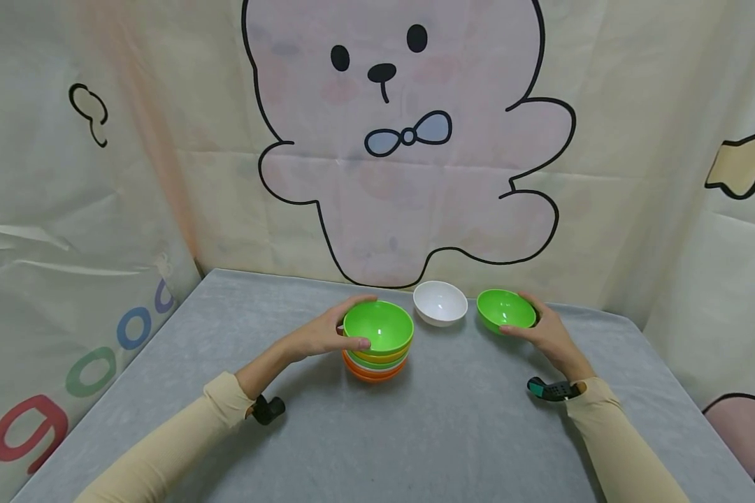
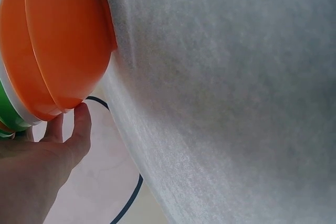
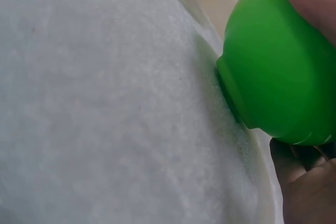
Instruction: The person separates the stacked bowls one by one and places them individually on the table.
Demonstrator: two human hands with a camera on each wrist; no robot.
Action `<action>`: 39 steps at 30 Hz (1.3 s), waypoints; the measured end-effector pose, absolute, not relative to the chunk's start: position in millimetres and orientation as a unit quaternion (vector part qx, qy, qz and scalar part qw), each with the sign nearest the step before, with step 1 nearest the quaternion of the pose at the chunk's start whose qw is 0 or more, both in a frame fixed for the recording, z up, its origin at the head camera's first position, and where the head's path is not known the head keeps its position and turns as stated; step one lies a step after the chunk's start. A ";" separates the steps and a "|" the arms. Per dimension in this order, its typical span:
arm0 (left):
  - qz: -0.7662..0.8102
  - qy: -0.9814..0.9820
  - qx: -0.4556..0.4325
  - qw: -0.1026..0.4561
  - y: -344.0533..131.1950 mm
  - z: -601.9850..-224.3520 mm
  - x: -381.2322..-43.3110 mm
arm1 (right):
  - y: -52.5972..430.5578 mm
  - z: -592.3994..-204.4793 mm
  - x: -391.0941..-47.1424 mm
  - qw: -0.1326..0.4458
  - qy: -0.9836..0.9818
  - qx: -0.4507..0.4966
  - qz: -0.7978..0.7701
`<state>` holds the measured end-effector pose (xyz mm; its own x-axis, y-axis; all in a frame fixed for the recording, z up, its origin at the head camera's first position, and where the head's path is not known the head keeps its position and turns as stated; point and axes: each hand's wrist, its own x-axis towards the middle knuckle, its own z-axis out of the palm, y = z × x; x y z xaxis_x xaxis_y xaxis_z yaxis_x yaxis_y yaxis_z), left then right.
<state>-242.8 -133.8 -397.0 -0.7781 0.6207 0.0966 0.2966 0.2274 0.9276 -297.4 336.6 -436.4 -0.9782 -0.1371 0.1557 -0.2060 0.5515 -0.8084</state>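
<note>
My left hand (image 1: 319, 334) grips a stack of nested bowls from its left side, thumb at the front and fingers round the back. On top of the stack is a green bowl (image 1: 379, 325); yellow, green and white rims show below it. Orange bowls (image 2: 68, 40) form the bottom, close to the cloth in the left wrist view. Further right, my right hand (image 1: 552, 341) holds a separate green bowl (image 1: 502, 307) by its right side, with the thumb in front. Its foot is at or just above the cloth; I cannot tell which.
A white bowl (image 1: 440, 303) stands upright between the stack and the separate green bowl, near the table's back edge. Grey cloth covers the table (image 1: 440, 419). Behind it hangs a printed curtain (image 1: 610, 209) with a bear drawing.
</note>
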 end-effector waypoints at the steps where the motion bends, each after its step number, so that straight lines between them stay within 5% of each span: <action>1: 0.546 0.769 0.298 0.148 -133.8 -397.2 -242.7 | 336.8 -436.8 -297.6 0.038 -0.880 0.099 0.464; 30: 0.545 0.772 0.293 0.146 -132.9 -397.6 -241.2 | 353.6 -429.3 -286.7 -0.019 -0.850 0.138 0.508; 39: 0.547 0.769 0.295 0.148 -132.5 -398.6 -242.0 | 364.4 -424.3 -274.9 0.021 -0.850 0.124 0.511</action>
<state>-242.0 -132.5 -398.6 -0.7825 0.6153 0.0952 0.2916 0.2270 0.9292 -274.9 364.4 -424.3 -0.9682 -0.1898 0.1630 -0.2329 0.4464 -0.8640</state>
